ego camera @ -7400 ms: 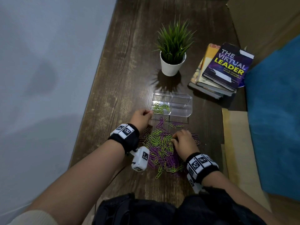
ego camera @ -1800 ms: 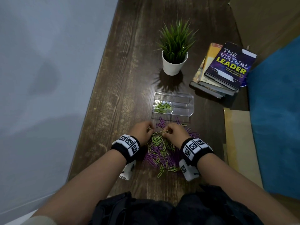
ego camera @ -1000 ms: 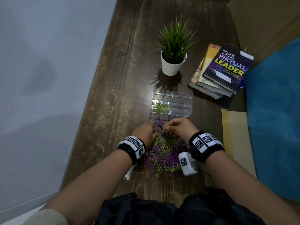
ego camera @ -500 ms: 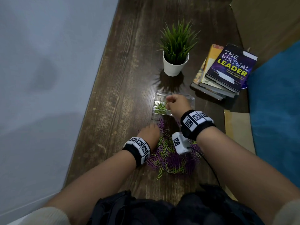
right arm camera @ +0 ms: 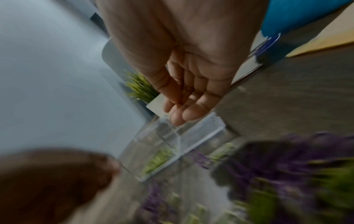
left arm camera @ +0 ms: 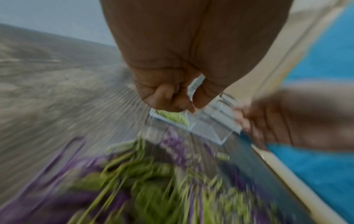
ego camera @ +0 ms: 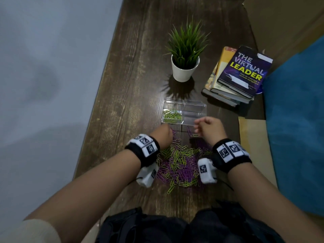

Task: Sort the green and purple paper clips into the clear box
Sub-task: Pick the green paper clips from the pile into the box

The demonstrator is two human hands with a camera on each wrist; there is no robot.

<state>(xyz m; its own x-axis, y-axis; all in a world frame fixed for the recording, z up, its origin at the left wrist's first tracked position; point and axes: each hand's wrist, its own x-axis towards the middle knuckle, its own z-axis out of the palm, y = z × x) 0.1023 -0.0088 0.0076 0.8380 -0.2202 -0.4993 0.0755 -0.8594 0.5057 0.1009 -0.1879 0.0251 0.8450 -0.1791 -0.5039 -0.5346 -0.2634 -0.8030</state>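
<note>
Fingers (right arm camera: 188, 113) of right hand (ego camera: 209, 130) loose, empty; left hand (ego camera: 162, 137) curled; book (ego camera: 243, 72) titled "THE VIRTUAL LEADER".

Paper clip pile (left arm camera: 153, 189) motion-blurred

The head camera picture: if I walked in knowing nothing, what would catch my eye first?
Probably the heap of green and purple paper clips on the dark wooden table, lying between the left hand and the right hand. Just beyond it sits a clear box with only green clips in its left compartment. Farther back stand a spiky potted plant and, to its right, a stack of books.
</note>
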